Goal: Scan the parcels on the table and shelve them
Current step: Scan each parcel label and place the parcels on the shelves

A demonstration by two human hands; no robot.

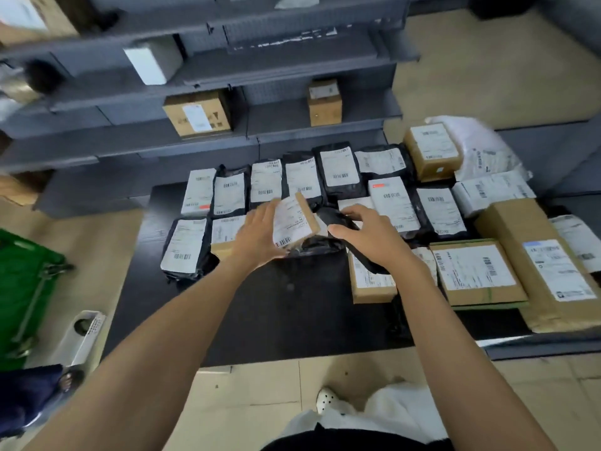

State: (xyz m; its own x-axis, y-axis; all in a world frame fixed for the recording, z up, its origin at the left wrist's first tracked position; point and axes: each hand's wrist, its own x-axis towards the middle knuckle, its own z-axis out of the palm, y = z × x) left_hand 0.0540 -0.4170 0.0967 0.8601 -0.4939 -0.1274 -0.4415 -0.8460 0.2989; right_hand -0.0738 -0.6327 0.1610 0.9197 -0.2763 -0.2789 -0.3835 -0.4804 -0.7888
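Scan step, with most of the batch not yet shelved. My left hand grips a small brown box by its left side. The box is tipped up off the table, label facing me, barcode at its lower end. My right hand is wrapped round a black scanner (my guess at what it is), with its nose aimed at 10 o'clock, just beside the box. Both hands are close together over the table's middle. The other parcels lie label-up in rows from 9 through 12 to 3 o'clock. The shelves are at 12 o'clock and hold a few cartons. Next I'd put the scanner square on the barcode, confirm the read, then carry the box to a shelf at 12. The frame is blurred, so I can't tell if a beam is on.
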